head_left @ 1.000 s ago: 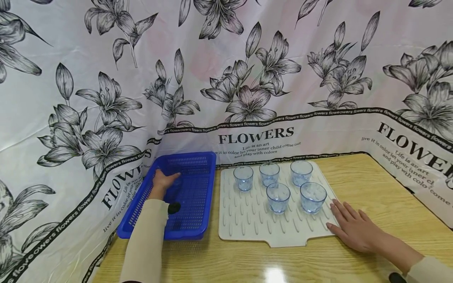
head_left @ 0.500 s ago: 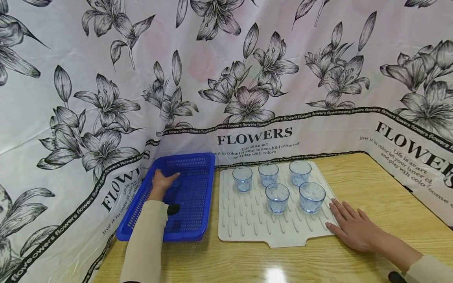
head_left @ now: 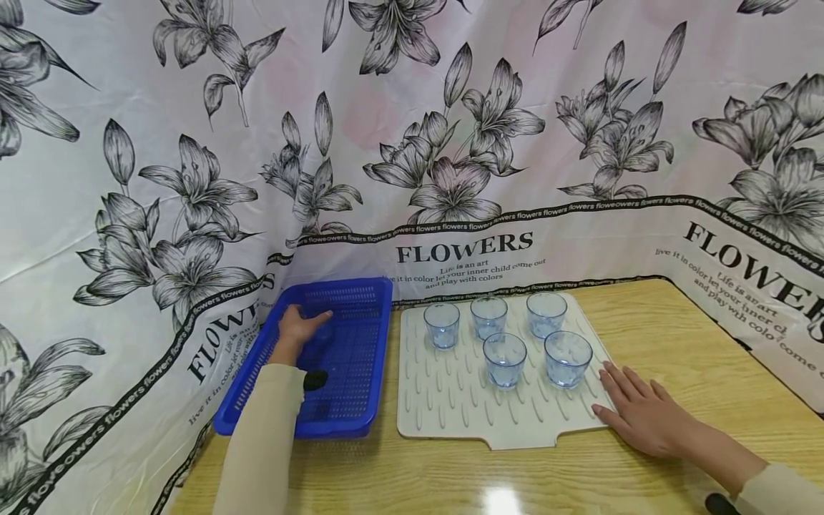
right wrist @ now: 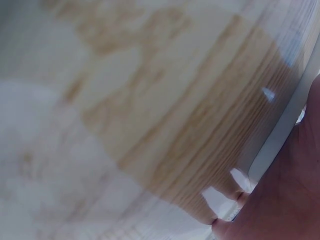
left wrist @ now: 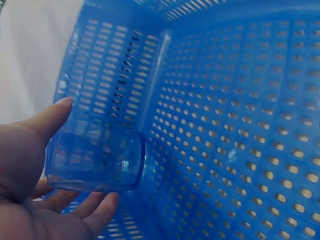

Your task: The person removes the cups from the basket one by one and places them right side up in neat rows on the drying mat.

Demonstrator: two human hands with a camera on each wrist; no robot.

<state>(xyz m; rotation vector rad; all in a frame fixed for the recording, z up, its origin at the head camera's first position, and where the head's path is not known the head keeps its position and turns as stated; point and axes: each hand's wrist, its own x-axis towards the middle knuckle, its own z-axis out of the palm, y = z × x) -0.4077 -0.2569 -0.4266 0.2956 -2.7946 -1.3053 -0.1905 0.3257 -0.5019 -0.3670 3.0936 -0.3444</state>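
My left hand (head_left: 300,330) reaches into a blue plastic basket (head_left: 373,408). In the left wrist view, a clear blue-tinted drinking glass (left wrist: 102,162) lies on its side there. The thumb (left wrist: 55,115) is stretched out above the glass, with a gap showing between them, and the spread fingers (left wrist: 100,212) lie along its lower side. My right hand (head_left: 650,415) rests palm down on the table, fingertips at the right edge of a white draining mat (head_left: 444,408). Several similar glasses stand on this ridged mat, among them a front right glass (head_left: 568,361) and a left one (head_left: 441,327).
A wood-grain table (head_left: 399,479) carries the basket and the mat, set side by side with a narrow strip between. White cloth (head_left: 450,179) printed with black flowers hangs behind and along both sides, close against the basket's left side.
The left thumb and fingers have shifted very slightly inside the basket. My right hand and the glasses on the mat stay where they were.
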